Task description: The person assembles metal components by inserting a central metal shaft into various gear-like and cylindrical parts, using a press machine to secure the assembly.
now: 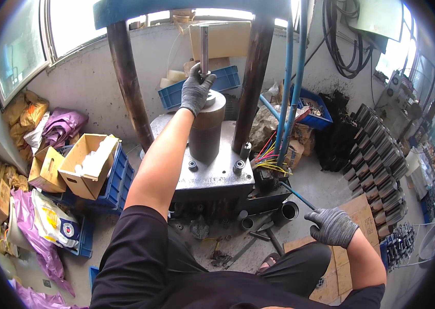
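My left hand (197, 90), in a grey knit glove, is raised with its fingers closed around the lower part of an upright shiny metal rod (204, 49). Beneath it stands a thick steel cylinder (207, 131) with a lighter ring (210, 99) on top. The cylinder rests on the metal plate (217, 175) of a press with dark posts (255, 77). At the right, my gloved right hand (333, 226) is curled at the end of a thin blue lever (297, 194). Its palm side is hidden.
Blue pipes (285, 98) rise right of the press. Stacked metal cylinders (377, 170) line the right side. Blue crates (117, 177) and a cardboard box (86, 167) stand left. A hammer (274, 239) and an open metal sleeve (287, 211) lie on the floor below.
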The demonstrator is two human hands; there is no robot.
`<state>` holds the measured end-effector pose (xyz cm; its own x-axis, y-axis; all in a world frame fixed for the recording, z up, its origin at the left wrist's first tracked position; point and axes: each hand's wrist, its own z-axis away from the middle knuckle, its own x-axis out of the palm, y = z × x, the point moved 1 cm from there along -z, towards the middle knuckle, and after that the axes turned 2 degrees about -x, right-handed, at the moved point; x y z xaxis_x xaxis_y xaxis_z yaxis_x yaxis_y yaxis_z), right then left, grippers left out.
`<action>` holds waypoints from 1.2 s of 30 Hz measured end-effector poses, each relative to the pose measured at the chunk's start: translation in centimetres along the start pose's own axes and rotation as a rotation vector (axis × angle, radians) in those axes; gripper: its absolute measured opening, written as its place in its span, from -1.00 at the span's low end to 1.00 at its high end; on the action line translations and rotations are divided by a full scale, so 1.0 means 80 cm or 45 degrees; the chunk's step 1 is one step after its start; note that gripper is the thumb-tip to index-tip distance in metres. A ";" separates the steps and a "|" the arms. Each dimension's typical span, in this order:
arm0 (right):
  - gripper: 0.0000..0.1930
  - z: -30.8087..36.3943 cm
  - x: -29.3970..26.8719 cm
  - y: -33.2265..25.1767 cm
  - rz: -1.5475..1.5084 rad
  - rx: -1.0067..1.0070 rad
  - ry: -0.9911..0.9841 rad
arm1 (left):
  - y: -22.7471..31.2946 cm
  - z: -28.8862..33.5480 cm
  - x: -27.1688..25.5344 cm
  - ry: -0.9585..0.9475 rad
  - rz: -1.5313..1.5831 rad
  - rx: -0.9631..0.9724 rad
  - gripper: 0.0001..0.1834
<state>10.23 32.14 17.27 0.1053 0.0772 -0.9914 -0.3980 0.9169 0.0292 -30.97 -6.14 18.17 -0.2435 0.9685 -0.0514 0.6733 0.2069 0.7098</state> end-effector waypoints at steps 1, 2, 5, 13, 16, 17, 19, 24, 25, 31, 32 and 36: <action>-0.65 0.001 0.003 -0.004 -0.040 -0.003 -0.043 | 0.014 0.006 0.001 -0.007 -0.021 -0.066 -0.45; -0.66 0.003 0.008 -0.008 -0.079 -0.006 -0.087 | 0.002 0.004 0.002 -0.006 -0.110 -0.041 -0.54; -0.70 0.015 0.041 -0.031 -0.048 0.007 -0.157 | 0.010 0.006 -0.004 -0.066 0.194 -0.289 -0.66; -0.74 0.056 0.113 -0.063 -0.047 0.275 0.042 | 0.018 -0.001 -0.008 -0.137 0.272 -0.387 -0.64; -0.76 0.049 0.107 -0.076 -0.095 0.339 0.171 | 0.024 -0.004 -0.009 -0.096 0.151 -0.344 -0.68; -0.76 0.048 0.108 -0.075 -0.093 0.337 0.166 | 0.025 -0.004 -0.011 -0.104 0.187 -0.366 -0.67; -0.77 0.048 0.108 -0.074 -0.177 0.341 0.294 | 0.018 -0.005 -0.010 -0.115 0.231 -0.391 -0.66; -0.82 0.043 0.093 -0.076 -0.237 0.355 0.384 | 0.004 -0.004 -0.010 -0.130 0.009 -0.190 -0.64; -0.81 0.044 0.092 -0.074 -0.237 0.376 0.412 | 0.012 -0.002 -0.009 -0.129 -0.061 -0.216 -0.58; -0.84 0.046 0.093 -0.070 -0.264 0.385 0.455 | -0.014 -0.008 -0.007 -0.129 -0.092 -0.171 -0.63; -0.84 0.045 0.092 -0.070 -0.263 0.383 0.456 | -0.018 -0.009 -0.008 -0.135 -0.053 -0.156 -0.64; -0.86 0.043 0.089 -0.069 -0.329 0.401 0.492 | -0.019 -0.010 -0.006 -0.147 0.010 -0.195 -0.64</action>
<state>16.31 28.98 10.48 -0.2020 -0.2605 -0.9441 -0.1056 0.9641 -0.2434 -32.43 -6.99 17.65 -0.1507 0.9813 -0.1197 0.5584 0.1844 0.8088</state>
